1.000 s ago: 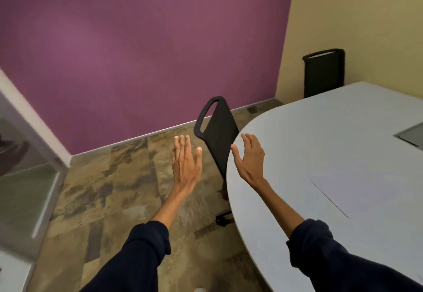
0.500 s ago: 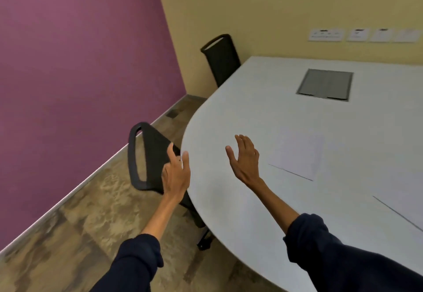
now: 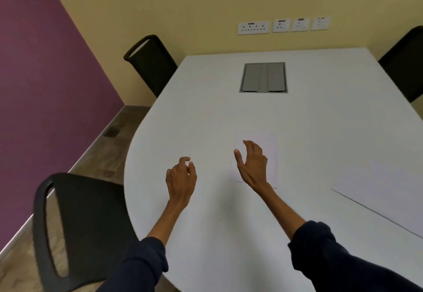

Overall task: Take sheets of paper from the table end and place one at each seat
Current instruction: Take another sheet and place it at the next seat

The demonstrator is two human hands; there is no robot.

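A white sheet of paper (image 3: 271, 154) lies flat on the pale grey table (image 3: 206, 119), a little in from its rounded end. My right hand (image 3: 253, 163) hovers over that sheet's left half, fingers spread, holding nothing. My left hand (image 3: 180, 178) floats above the bare tabletop to the left of the sheet, fingers loosely curled and empty. A second, larger-looking white sheet (image 3: 377, 184) lies at the right, running off the frame edge.
Black chairs stand around the table: one at near left (image 3: 75, 230), one at far left (image 3: 151, 62), one at far right (image 3: 405, 62). A grey cable hatch (image 3: 263, 77) is set in the tabletop. Wall sockets (image 3: 283, 26) sit on the yellow wall behind.
My view has swung right from the purple wall and floor onto the table. Both hands moved from beside the near chair to over the tabletop; the right one now hovers above a sheet.
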